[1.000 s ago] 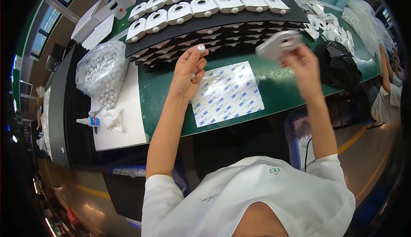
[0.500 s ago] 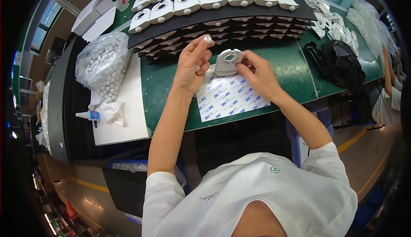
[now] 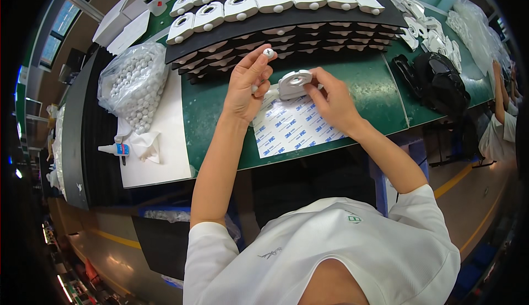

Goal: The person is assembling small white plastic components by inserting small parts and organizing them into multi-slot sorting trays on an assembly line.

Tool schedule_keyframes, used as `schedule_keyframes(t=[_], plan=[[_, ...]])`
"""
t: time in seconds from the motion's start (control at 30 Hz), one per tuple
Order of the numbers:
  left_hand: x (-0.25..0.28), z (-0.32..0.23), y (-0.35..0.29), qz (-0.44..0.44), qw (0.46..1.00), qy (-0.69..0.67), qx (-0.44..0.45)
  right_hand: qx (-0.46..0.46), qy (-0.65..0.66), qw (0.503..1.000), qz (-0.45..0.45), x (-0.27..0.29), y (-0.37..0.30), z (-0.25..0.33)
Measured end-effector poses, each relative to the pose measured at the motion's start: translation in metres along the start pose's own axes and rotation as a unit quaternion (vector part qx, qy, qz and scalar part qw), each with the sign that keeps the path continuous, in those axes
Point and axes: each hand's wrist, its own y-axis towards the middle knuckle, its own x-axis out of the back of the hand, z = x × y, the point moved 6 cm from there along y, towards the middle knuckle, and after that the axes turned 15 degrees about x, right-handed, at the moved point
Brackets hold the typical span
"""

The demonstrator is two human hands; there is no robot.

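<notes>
Here, the left hand [image 3: 246, 87] has fingers clamped on a ball [image 3: 268, 53], the right hand [image 3: 334, 103] on a casing [image 3: 290, 89] near the sheet [image 3: 297, 131].

I have a green bench [image 3: 215, 126] running across my view, its near edge curving below the middle and a pale seam crossing it on the right. A white board [image 3: 165, 161] lies flat at the left, reaching the near edge. Right of that, also close to the near edge, I see a white printed sheet [image 3: 289, 137] with blue marks, partly covered. A layered stack of black boards [image 3: 380, 21] sits farther back, toward the far side. Beyond the seam lie a crumpled black plastic bag [image 3: 438, 81] and, farther from the near edge, a heap of loose white parts [image 3: 435, 43]. A clear plastic bag [image 3: 468, 29] lies toward the right end.
</notes>
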Motion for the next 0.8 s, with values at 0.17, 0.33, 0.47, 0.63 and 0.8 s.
schedule_keyframes(t=[0.17, 0.33, 0.47, 0.63, 0.8], plan=[[0.002, 0.000, -0.001, -0.016, 1.000, 0.004, 0.002, -0.019, 0.074, 0.997, 0.020, -0.008, 0.003, 0.006], [-0.006, 0.001, -0.002, -0.002, 1.000, 0.019, 0.019, -0.128, 0.298, 0.946, -0.014, 0.006, 0.000, -0.016], [-0.013, 0.004, -0.005, 0.016, 0.997, 0.069, 0.023, -0.141, 0.545, 0.825, -0.045, 0.010, -0.005, -0.018], [-0.013, 0.011, -0.006, 0.035, 0.991, 0.120, 0.045, -0.091, 0.575, 0.813, -0.018, 0.019, 0.000, -0.010], [-0.018, 0.012, -0.007, 0.032, 0.989, 0.131, 0.064, 0.017, 0.397, 0.918, 0.016, 0.039, 0.006, 0.004]])
